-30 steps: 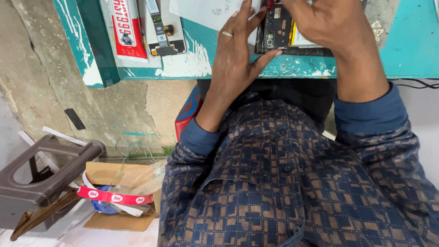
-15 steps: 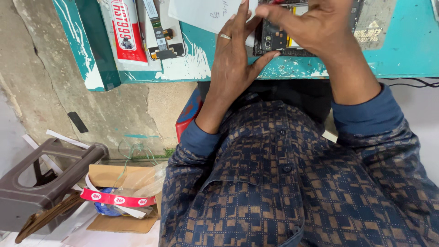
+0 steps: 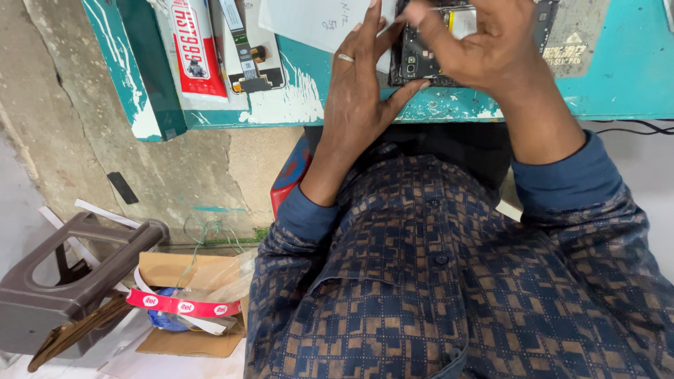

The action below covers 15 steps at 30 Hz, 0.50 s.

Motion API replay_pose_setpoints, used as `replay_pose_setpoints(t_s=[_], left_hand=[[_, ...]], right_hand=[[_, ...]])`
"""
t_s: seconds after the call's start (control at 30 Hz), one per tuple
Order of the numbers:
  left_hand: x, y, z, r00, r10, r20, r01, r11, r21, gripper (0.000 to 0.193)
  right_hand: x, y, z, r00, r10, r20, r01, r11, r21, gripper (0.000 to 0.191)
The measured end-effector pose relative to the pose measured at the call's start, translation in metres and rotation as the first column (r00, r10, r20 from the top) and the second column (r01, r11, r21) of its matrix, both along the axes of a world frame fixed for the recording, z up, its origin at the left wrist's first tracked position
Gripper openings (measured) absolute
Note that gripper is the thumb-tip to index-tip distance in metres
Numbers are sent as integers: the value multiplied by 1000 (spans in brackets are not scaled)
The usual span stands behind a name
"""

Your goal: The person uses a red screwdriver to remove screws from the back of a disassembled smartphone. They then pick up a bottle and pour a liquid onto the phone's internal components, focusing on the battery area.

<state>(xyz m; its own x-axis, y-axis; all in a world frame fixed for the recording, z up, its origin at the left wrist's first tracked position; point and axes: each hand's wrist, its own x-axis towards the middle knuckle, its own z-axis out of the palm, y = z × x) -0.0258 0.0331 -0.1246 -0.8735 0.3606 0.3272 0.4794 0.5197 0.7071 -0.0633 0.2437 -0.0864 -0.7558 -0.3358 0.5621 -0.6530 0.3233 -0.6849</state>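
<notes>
Fingers (image 3: pixel 449 42) of right hand (image 3: pixel 484 49) pinch opened black phone body (image 3: pixel 421 60) | left hand (image 3: pixel 358 91) spread flat, bracing it on teal worktop (image 3: pixel 618 77) | judgement: keep brace steady, press lightly.

An opened phone (image 3: pixel 428 60) lies on the table (image 3: pixel 618 77), with a glue tube (image 3: pixel 196 49) left of it.

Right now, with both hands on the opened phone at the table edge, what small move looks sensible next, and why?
Probably a slight press down with the right hand, fingertips staying on the opened phone. The left hand braces its near edge with the thumb, so the phone sits steady on the teal table. What the fingertips touch is hidden, so this is a guess.
</notes>
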Motion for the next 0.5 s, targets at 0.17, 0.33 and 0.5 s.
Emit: replay_pose_setpoints(t_s=[0.17, 0.33, 0.5], left_hand=[[1, -1, -1, 1000, -2, 5, 2, 1000, 0, 110], [0, 0, -3, 1000, 0, -12, 0, 1000, 4, 110], [1, 0, -3, 1000, 6, -6, -6, 1000, -8, 111]], right_hand=[[1, 11, -22, 988, -99, -117, 107, 992, 71, 9], [4, 21, -39, 961, -268, -69, 270, 962, 27, 19], [4, 21, -35, 903, -285, -320, 311, 950, 32, 16]])
